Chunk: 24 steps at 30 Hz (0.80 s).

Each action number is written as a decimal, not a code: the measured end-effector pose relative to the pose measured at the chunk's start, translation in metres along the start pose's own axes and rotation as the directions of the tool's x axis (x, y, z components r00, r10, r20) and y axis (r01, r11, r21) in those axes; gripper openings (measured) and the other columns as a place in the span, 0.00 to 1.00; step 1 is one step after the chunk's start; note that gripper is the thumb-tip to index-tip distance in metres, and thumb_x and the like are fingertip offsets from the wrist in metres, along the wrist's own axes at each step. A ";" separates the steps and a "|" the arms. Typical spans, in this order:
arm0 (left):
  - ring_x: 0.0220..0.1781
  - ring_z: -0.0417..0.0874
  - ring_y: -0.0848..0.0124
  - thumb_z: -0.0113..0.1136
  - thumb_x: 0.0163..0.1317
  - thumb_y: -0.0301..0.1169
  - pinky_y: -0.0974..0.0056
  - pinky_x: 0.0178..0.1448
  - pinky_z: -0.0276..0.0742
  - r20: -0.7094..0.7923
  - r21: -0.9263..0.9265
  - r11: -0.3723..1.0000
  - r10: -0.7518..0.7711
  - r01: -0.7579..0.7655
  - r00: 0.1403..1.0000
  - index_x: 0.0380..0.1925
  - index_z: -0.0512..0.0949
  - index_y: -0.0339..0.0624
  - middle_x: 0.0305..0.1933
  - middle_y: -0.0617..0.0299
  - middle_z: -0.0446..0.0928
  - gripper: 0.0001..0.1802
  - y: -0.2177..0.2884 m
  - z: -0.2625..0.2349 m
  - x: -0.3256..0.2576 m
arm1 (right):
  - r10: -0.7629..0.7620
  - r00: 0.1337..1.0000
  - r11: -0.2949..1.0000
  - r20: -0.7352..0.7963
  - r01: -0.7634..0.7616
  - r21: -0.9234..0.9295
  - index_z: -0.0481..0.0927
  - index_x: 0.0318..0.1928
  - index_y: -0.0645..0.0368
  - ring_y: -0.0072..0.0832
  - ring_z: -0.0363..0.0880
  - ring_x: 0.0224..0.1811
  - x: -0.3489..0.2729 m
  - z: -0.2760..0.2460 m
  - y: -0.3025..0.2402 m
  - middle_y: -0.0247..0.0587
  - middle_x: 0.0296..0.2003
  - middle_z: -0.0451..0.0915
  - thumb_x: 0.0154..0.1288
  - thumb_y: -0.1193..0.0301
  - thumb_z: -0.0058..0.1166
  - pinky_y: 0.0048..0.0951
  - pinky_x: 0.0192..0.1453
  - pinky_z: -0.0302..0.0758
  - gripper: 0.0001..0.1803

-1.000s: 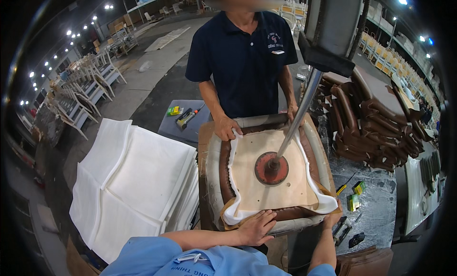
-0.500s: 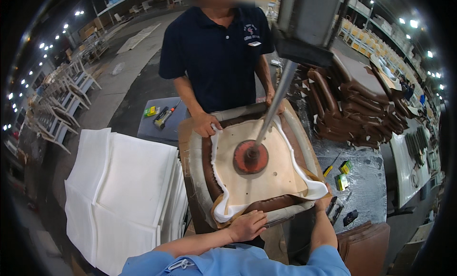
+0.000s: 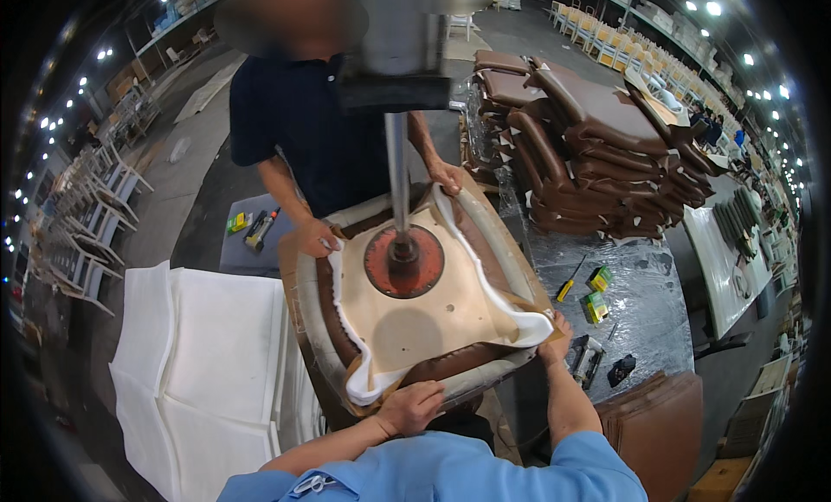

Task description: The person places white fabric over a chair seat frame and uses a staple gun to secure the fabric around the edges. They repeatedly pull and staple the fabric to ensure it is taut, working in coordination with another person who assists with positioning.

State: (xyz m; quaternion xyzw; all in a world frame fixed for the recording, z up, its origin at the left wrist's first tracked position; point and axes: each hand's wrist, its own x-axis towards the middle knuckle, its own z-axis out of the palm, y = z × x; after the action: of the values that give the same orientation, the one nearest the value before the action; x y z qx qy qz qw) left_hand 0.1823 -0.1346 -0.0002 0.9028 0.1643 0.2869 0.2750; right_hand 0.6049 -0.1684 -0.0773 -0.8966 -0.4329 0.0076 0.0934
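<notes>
A pale wooden seat board [image 3: 472, 320] lies underside up, with white padding [image 3: 530, 331] and a brown leather-like cover [image 3: 459, 361] around its edge. It sits inside a grey padded rim [image 3: 498, 388]. A red round press plate [image 3: 424, 273] on a metal rod rests on the board. At the near edge, left of middle, my left hand [image 3: 412, 408] has its fingers curled on the cover. My right hand [image 3: 555, 341] grips the cover at the near right corner, where padding sticks out. Across from me, a co-worker's hands [image 3: 318, 237] hold the far corners.
White padding sheets [image 3: 221, 346] are stacked at left. Brown upholstered pieces [image 3: 597, 147] pile up at far right. On the plastic-wrapped table [image 3: 640, 286] lie a yellow-handled screwdriver [image 3: 566, 289], small green-yellow boxes [image 3: 595, 307] and a staple gun [image 3: 587, 361]. Brown sheets [image 3: 658, 424] are stacked at near right.
My view has shifted, so the press and seat appear further left. My left hand's fingers, flatter before, are now curled at the near edge. My right hand stays at its corner.
</notes>
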 end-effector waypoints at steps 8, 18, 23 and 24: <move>0.54 0.92 0.52 0.71 0.65 0.25 0.54 0.59 0.91 -0.006 0.132 0.991 -0.031 0.032 0.999 0.47 0.87 0.37 0.54 0.50 0.88 0.11 0.027 0.006 0.027 | 0.010 0.989 0.936 0.146 -0.060 0.346 0.71 0.79 0.56 0.62 0.78 0.67 0.006 -0.010 0.016 0.62 0.64 0.81 0.75 0.57 0.66 0.56 0.73 0.74 0.38; 0.56 0.92 0.52 0.71 0.64 0.23 0.53 0.59 0.90 0.091 0.039 0.982 -0.187 0.184 0.978 0.49 0.88 0.41 0.61 0.51 0.88 0.13 0.062 0.060 0.098 | 0.275 0.938 0.494 0.212 -0.327 0.806 0.79 0.76 0.58 0.28 0.87 0.48 -0.023 -0.012 0.087 0.42 0.49 0.89 0.82 0.63 0.63 0.32 0.56 0.83 0.28; 0.60 0.89 0.48 0.67 0.71 0.26 0.49 0.64 0.87 0.111 0.035 0.953 -0.303 0.300 0.947 0.51 0.87 0.41 0.62 0.49 0.87 0.10 0.066 0.081 0.129 | 0.266 0.902 0.511 0.340 -0.432 0.743 0.82 0.71 0.60 0.26 0.89 0.48 -0.063 -0.021 0.174 0.41 0.50 0.91 0.83 0.65 0.61 0.33 0.52 0.84 0.23; 0.61 0.89 0.47 0.65 0.74 0.26 0.48 0.65 0.86 0.103 0.028 0.937 -0.348 0.347 0.932 0.50 0.87 0.41 0.62 0.47 0.86 0.09 0.065 0.083 0.123 | 0.286 0.893 0.521 0.347 -0.449 0.726 0.83 0.70 0.60 0.26 0.89 0.48 -0.080 -0.022 0.186 0.42 0.50 0.91 0.83 0.66 0.60 0.33 0.52 0.84 0.22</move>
State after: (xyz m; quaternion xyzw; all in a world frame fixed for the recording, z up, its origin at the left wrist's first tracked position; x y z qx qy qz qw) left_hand 0.3382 -0.1634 0.0338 0.8748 0.3079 0.1843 0.3255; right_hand 0.7015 -0.3474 -0.0936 -0.8274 -0.1909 0.3001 0.4347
